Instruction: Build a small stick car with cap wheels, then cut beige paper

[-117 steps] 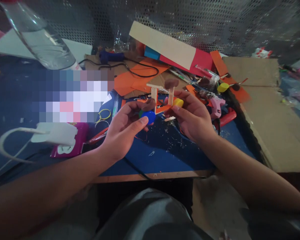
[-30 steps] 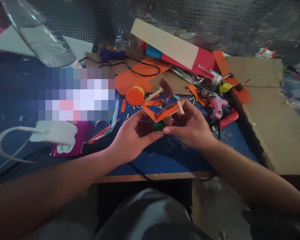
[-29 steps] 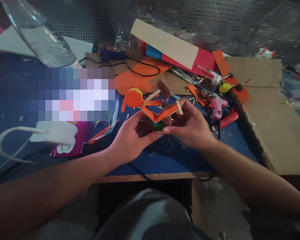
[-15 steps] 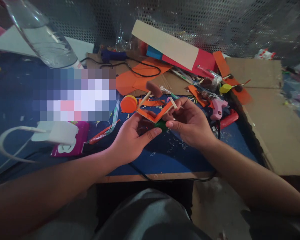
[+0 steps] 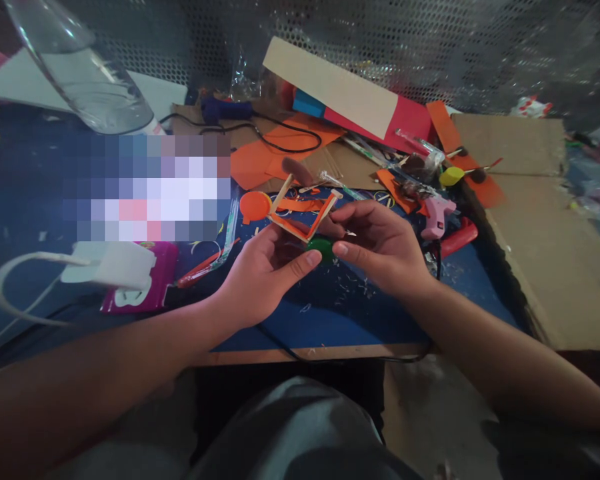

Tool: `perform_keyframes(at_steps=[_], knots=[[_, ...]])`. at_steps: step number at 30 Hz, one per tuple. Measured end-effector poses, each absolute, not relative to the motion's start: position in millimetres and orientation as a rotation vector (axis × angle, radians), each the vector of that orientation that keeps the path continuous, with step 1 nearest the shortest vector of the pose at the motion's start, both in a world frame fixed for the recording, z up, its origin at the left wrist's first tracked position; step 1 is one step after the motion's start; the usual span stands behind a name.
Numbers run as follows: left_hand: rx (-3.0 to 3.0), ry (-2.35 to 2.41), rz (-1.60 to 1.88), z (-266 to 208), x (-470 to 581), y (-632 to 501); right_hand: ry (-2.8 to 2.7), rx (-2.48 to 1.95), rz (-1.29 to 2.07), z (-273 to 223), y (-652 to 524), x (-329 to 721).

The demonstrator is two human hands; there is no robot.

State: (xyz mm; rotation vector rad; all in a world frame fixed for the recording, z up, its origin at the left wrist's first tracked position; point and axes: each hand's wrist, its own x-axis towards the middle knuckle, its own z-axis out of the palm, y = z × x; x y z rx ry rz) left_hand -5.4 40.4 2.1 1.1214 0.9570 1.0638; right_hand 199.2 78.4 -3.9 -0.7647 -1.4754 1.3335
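Over the blue table, both my hands hold a small craft frame (image 5: 296,230) made of orange sheet and pale wooden sticks. A brown disc (image 5: 296,170) sits at its far side and a green disc (image 5: 320,249) at its near side. My left hand (image 5: 257,280) is closed around the frame's left and near side, thumb against the green disc; its other fingers are partly hidden underneath. My right hand (image 5: 393,250) has thumb and fingers bent about the right side, the thumb tip beside the green disc. An orange disc (image 5: 254,207) lies just left of the frame.
A pink glue gun (image 5: 437,217) and a red-handled tool (image 5: 460,237) lie to the right, beside cardboard (image 5: 555,253). On the left are a water bottle (image 5: 95,87), a white charger (image 5: 115,263) and a purple power strip (image 5: 165,267). Orange sheets (image 5: 260,160) lie behind.
The craft frame has tipped and shifted slightly left, showing more of the green disc. My right fingers have slid off the frame's upper right corner, lower along its side.
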Motion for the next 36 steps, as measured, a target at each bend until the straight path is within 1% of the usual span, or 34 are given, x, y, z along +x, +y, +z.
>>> perform_keyframes(at_steps=[5, 17, 27, 36], knots=[[1.043, 0.92, 1.067, 2.7, -5.2, 39.6, -1.496, -0.762, 1.292, -4.4, 78.8, 199.7], [1.021, 0.899, 1.058, 0.2, -5.1, 39.4, -1.394, -0.696, 1.425, -7.0, 77.3, 200.3], [1.149, 0.949, 0.983, -1.4, -2.6, 38.2, -1.458, -0.764, 1.365, -2.1, 71.3, 193.8], [1.003, 0.885, 1.014, -0.3, -2.6, 37.8, -1.439, -0.745, 1.336, -3.3, 72.3, 193.6]])
